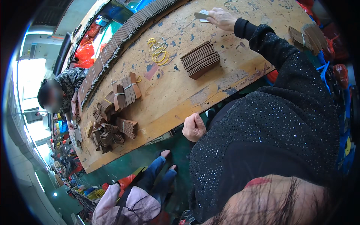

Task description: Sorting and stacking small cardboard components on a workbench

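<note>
My right hand (222, 19) reaches across to the far side of the wooden table, its fingers closed on the end of a thin flat brown piece (200, 15). A white card (204, 13) lies under that piece. My left hand (194, 127) is curled into a fist off the table's near edge, with nothing showing in it. Between the hands, a neat stack of thin brown pieces (200, 60) stands loose on the table. Yellow and white rubber bands (159, 50) lie left of the stack.
Banded bundles of brown pieces (108, 129) are heaped on the table's left end. A long row of such pieces (123, 35) lines the far edge. More bundles (300, 37) lie at the right. One person (71, 86) works at the left end; another (131, 202) is below, near the floor.
</note>
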The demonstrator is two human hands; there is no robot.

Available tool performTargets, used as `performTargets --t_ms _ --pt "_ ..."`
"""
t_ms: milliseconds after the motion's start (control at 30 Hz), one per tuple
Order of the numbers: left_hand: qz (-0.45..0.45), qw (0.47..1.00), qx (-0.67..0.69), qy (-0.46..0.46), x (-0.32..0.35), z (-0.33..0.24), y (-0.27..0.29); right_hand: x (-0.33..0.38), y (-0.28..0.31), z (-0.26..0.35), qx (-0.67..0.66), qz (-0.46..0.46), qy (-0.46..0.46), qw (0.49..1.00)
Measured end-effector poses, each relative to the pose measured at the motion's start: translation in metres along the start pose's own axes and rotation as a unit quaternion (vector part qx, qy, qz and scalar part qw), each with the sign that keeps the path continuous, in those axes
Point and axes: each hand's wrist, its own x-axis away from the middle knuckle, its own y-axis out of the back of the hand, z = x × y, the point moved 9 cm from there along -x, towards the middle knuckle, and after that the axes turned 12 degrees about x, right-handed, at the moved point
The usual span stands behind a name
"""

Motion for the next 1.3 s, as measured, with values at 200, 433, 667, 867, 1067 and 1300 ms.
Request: performTargets --t_ms 200,433,667,867,1067,1300 --pt "0.016 1.000 0.003 -0.018 0.000 0.001 -0.003 0.005 -0.017 -0.011 0.047 0.014 -0.076 0.996" --pt "0.013 1.000 0.007 -0.007 -0.001 0.002 -0.003 -0.013 -0.037 -0.037 -0.047 0.075 -0.116 0.989" --pt "0.007 1.000 0.011 -0.012 -0.003 0.004 -0.001 -0.007 -0.027 -0.015 -0.071 0.065 -0.067 0.993" --pt "-0.010 1.000 0.001 -0.002 0.002 0.005 0.009 -0.033 -0.032 -0.061 -0.022 0.116 -0.164 0.979" --pt "-0.025 1.000 -0.011 0.010 0.002 0.003 0.011 -0.022 -0.016 -0.016 -0.256 0.103 -0.056 0.960" --pt "-0.025 0.999 -0.001 -0.021 0.004 0.004 0.024 -0.028 0.008 -0.027 -0.059 0.112 -0.032 0.991"
